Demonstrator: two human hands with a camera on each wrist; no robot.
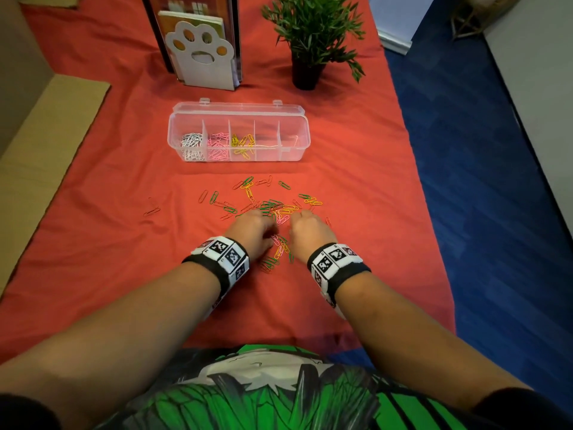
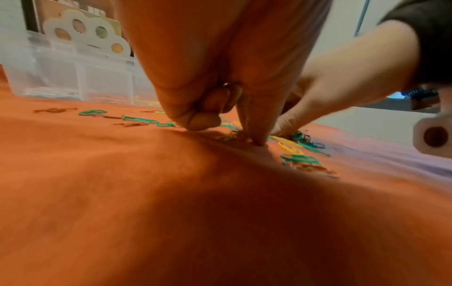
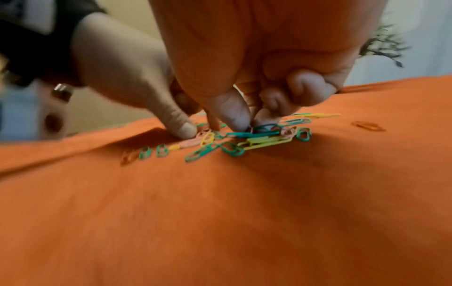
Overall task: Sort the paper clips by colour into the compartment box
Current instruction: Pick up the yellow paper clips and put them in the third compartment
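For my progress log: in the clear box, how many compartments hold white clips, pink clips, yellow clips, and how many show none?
Compartments with white clips: 1
With pink clips: 1
With yellow clips: 1
With no clips I can make out: 2
Total compartments in the box: 5

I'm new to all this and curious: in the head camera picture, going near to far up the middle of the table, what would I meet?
Left hand and right hand side by side → loose clips → compartment box → paw bookend and plant at the back.
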